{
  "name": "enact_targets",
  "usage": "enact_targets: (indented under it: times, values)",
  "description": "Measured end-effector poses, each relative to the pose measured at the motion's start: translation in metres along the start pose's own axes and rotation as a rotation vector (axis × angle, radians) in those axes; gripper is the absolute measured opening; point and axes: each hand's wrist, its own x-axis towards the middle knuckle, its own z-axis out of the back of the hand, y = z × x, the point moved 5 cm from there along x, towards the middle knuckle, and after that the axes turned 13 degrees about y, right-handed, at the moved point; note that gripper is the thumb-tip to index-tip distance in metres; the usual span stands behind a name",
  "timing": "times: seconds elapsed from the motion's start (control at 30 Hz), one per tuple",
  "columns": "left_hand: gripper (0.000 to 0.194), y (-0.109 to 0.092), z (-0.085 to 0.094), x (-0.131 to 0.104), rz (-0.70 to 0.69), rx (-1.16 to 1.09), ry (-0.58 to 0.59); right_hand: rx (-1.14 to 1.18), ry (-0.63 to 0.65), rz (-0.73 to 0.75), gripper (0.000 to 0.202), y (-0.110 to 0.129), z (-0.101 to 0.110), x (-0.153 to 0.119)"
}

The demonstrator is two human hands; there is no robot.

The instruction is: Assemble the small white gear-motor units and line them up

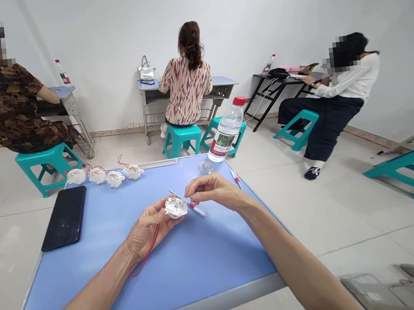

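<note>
My left hand [148, 228] holds a small round white part [176, 207] between thumb and fingers, above the blue desk [218, 262]. A red cord [146, 261] hangs from that part in a loop. Just right of the part is my right hand [205, 190], its thumb and fingers pinched together; anything between the fingertips is too small to make out. A screwdriver [198, 210] with a clear handle and red collar lies on the desk below the right fingertips, its shaft passing behind the white part.
Four similar white parts [115, 179] line the back left, near a black phone [64, 218]. At the back right stand a water bottle [226, 133], a small clear dish [206, 166] and another screwdriver [236, 178]. Three seated people are beyond.
</note>
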Motion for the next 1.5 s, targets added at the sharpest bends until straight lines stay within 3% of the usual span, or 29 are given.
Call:
enact_targets:
  times: [0.63,1.5]
  values:
    - [0.039,0.002,0.003,-0.001,-0.002,-0.018,0.004,-0.105,-0.005,-0.023,0.017,-0.001,-0.009,0.004]
    - [0.042,0.0,-0.001,0.0,0.023,-0.011,-0.03,-0.457,-0.044,0.142,0.01,0.015,-0.016,0.004]
